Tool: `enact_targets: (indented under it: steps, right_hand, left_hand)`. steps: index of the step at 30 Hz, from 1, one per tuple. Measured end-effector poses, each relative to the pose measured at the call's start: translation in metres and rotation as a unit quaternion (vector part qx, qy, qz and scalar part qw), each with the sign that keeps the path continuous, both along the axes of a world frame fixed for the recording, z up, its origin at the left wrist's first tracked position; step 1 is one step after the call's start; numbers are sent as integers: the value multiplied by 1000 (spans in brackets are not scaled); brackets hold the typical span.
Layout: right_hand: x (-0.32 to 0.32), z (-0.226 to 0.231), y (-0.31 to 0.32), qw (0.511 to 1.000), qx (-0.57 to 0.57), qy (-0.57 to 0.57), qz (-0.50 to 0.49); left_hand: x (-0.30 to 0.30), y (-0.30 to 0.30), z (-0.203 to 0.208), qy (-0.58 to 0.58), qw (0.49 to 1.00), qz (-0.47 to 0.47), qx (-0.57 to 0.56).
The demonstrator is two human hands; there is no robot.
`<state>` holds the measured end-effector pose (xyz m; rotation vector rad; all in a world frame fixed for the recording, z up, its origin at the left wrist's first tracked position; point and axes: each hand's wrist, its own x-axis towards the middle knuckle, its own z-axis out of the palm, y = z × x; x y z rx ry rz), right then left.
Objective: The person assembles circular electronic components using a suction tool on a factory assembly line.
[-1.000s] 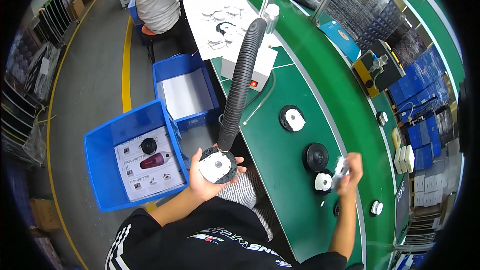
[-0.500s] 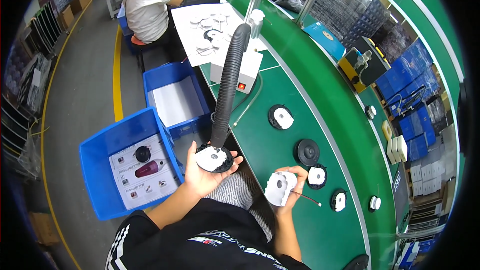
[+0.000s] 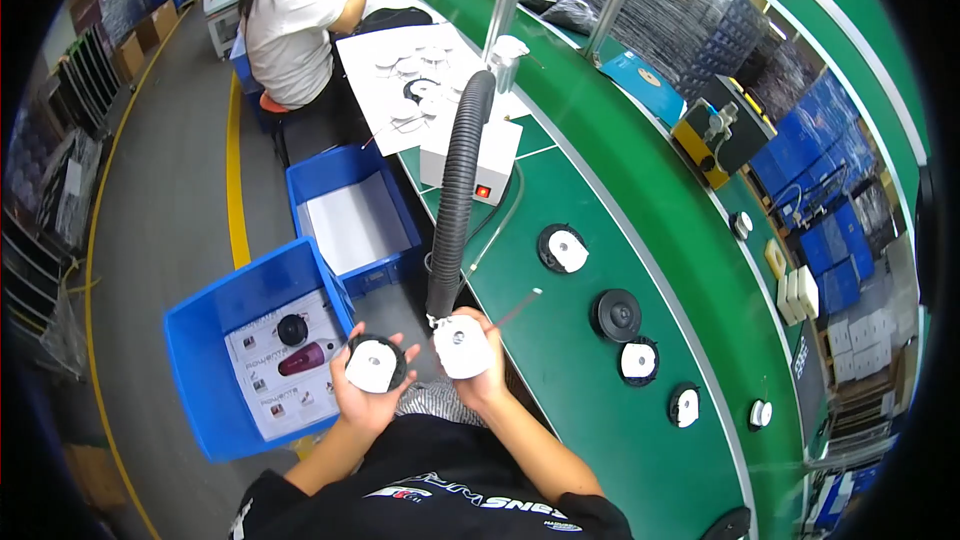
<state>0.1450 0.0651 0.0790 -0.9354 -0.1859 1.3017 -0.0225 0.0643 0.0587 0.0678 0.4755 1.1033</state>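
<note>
My left hand is closed around the rim of a round black part with a white insert, its white face turned up. My right hand grips a white plastic housing with a round hole in its face. A thin dark red wire with a pale plug sticks out from the housing to the upper right. The lower end of a black corrugated hose is right at the housing's upper left edge. The two held pieces are apart, side by side over my lap.
On the green bench sit several black-and-white round parts and a black disc. A white box with a red switch stands behind the hose. Blue bins are at left. Farther off sits a co-worker.
My right hand has brought the white housing leftward from over the bench to the hose end. My left hand has drawn the black part away from the hose, left and nearer to me.
</note>
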Motion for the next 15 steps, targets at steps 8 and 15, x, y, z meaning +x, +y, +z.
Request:
enact_targets:
  steps: [8,15]
  right_hand:
    - [-12,4,14,918,91,292,254]
    - [-14,2,15,901,119,342,239]
  left_hand:
    - [-23,-12,1,-8,1000,11,-25]
    - [-23,8,0,26,999,-37,5]
